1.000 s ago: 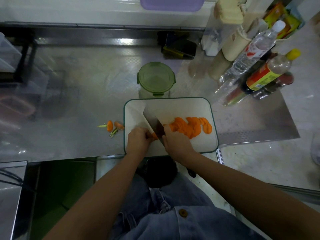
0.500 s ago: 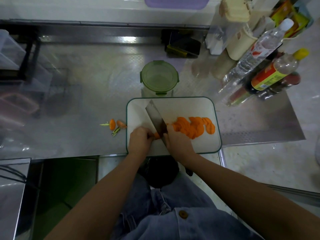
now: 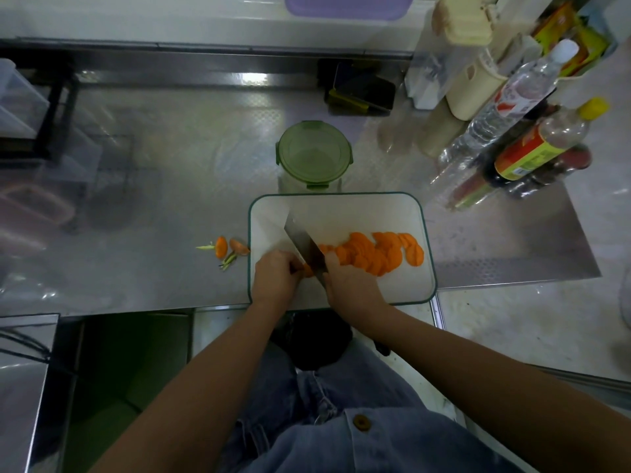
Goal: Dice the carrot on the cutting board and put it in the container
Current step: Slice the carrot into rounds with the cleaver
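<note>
White cutting board [image 3: 341,213] sits at the near edge of the steel surface [image 3: 153,199]. Right hand [image 3: 351,285] is wrapped round the knife [image 3: 304,245], blade angled across the board's left half. Left hand [image 3: 275,276], fingers curled, pins the carrot stub [image 3: 308,270] just left of the blade. Cut slices [image 3: 379,252] fan over the board's right half. Green-lidded container [image 3: 314,155] stands just behind the board, lid on; trimmed ends [image 3: 227,249] lie left of it.

On the white cutting board [image 3: 375,213], the right hand [image 3: 351,285] grips a knife [image 3: 304,245] whose blade points toward 11 o'clock. The left hand [image 3: 275,276] pins a carrot stub [image 3: 308,269]. Carrot slices [image 3: 379,252] lie at 3 o'clock; a lidded green container [image 3: 313,154] stands at 12.
</note>
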The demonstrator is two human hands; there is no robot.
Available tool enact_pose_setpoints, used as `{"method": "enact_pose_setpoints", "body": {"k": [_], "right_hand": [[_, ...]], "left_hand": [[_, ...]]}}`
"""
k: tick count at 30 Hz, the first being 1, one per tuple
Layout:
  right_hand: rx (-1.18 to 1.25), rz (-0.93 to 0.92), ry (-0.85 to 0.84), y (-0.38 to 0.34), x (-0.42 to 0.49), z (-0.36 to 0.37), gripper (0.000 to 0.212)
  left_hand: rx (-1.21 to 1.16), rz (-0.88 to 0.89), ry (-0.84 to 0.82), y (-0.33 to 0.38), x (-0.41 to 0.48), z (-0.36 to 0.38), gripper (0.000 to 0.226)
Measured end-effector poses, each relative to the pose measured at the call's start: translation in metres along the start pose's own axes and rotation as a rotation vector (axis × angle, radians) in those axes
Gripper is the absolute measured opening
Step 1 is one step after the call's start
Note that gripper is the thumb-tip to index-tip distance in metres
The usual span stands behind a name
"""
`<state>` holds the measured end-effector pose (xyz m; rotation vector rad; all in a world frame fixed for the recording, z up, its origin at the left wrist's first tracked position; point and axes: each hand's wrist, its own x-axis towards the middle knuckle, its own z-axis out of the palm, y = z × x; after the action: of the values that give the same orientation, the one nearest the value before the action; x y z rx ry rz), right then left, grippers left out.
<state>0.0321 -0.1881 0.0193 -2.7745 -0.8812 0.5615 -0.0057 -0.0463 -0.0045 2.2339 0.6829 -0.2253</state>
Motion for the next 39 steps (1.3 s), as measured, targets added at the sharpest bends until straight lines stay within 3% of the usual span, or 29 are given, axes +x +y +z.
{"method": "enact_pose_setpoints", "body": {"k": [12, 21, 31, 39], "right_hand": [[0.109, -0.009, 0.115, 0.002, 0.004, 0.001, 0.026], [-0.005, -0.035, 0.103, -0.005, 0.002, 0.006, 0.034], [0.128, 0.034, 0.104, 0.000, 0.007, 0.009, 0.031], [0.090, -0.036, 0.068, -0.002, 0.002, -0.005, 0.027]], "left_hand": [[0.078, -0.013, 0.029, 0.002, -0.003, 0.003, 0.012], [0.055, -0.035, 0.023, 0.001, -0.002, 0.002, 0.014], [0.069, 0.003, 0.025, 0.000, -0.004, 0.002, 0.014], [0.094, 0.036, 0.023, 0.001, -0.006, 0.000, 0.010]]}}
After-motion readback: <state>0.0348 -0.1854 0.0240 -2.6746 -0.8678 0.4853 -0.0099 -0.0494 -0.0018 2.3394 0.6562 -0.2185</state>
